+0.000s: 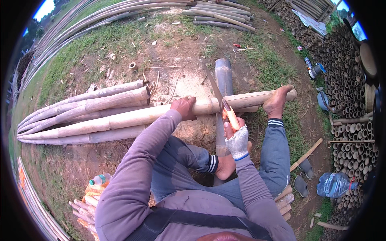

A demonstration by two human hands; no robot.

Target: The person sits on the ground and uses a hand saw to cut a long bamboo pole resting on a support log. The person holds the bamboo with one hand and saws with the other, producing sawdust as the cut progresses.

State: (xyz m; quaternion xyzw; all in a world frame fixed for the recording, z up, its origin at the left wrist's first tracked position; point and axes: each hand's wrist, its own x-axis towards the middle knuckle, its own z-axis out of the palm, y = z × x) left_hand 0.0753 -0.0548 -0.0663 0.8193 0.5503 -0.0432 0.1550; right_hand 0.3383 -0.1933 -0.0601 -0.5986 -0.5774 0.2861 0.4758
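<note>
A long bamboo pole point(132, 117) lies across in front of me, over another bamboo piece point(223, 76) set crosswise on the ground. My left hand point(184, 108) is bare and wrapped over the top of the pole, gripping it. In my right hand point(237, 138), which wears a white fingerless glove, is the orange handle of a handsaw point(217, 89). Its blade crosses the pole just right of the crosswise bamboo and points up and away. My bare right foot point(277, 101) presses on the pole near its right end.
More bamboo poles point(108, 100) lie bundled at the left. Poles point(225, 16) are piled at the far side. Cut bamboo stacks point(345, 68) line the right, near a large water bottle point(335, 185) and slippers point(300, 185). Short cut pieces point(85, 209) and a small bottle point(99, 179) sit at lower left.
</note>
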